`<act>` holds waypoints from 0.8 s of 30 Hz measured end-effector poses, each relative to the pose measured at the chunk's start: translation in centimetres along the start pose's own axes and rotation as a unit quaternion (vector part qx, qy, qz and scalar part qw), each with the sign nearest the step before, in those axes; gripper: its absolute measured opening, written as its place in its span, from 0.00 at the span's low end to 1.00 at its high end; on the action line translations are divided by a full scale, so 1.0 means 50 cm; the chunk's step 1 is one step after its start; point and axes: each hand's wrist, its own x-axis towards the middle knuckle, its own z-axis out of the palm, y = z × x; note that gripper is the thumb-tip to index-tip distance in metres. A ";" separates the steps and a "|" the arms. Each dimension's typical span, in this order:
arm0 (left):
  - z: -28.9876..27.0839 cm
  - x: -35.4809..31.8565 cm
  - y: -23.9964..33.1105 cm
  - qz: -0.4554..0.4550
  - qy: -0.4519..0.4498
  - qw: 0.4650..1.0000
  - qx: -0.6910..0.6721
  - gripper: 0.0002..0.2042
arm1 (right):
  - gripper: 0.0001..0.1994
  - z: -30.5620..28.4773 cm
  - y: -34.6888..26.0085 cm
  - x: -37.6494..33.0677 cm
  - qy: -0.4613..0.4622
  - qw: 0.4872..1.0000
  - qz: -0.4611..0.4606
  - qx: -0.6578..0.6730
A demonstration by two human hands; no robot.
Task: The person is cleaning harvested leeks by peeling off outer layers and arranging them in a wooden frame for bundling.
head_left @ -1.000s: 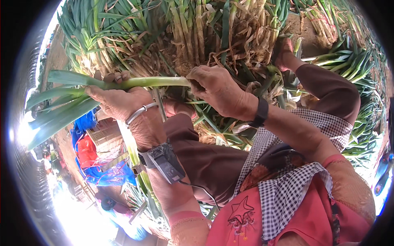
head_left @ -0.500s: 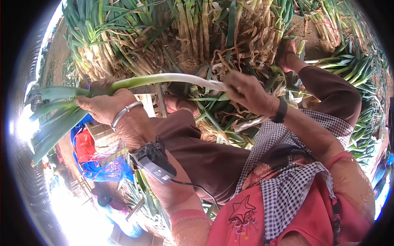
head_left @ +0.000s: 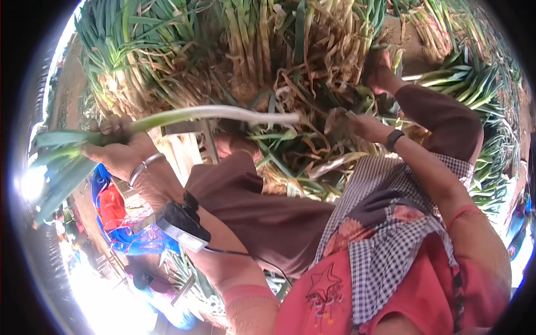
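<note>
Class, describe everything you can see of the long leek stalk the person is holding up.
The leek is one long stalk held roughly level across the upper middle of the picture. Its shaft looks smooth and firm, pale white at the right end, turning light green leftward, then spreading into broad flat green leaves at the far left. The left hand grips it where the shaft meets the leaves. The white end points toward the right hand, which seems to hold a peeled strip, apart from the stalk. Piled leeks lie behind it.

A silver bangle (head_left: 144, 167) circles the left wrist, a black device (head_left: 181, 226) with cable is strapped to that forearm; a dark watch (head_left: 394, 139) bands the right wrist, above a checked cloth (head_left: 385, 251) and red garment (head_left: 318, 301).
</note>
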 end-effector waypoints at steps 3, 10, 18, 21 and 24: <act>-0.015 -0.009 -0.013 -0.043 -0.006 0.999 -0.025 0.22 | 0.14 -0.173 -0.244 0.096 0.191 0.940 -0.143 0.245; -0.015 0.007 -0.011 -0.176 -0.191 0.934 -0.247 0.15 | 0.12 -0.164 -0.443 0.049 0.056 0.914 -0.218 0.338; 0.076 -0.051 -0.006 -0.140 -0.008 0.990 -0.002 0.26 | 0.11 -0.117 -0.381 0.046 0.259 0.922 -0.189 0.216; -0.011 -0.007 -0.016 -0.222 -0.185 0.948 -0.135 0.21 | 0.13 -0.157 -0.376 0.069 0.251 0.943 -0.175 0.133; -0.003 0.001 -0.017 -0.176 -0.214 0.952 -0.130 0.23 | 0.16 -0.190 -0.396 0.075 0.292 0.925 -0.205 0.132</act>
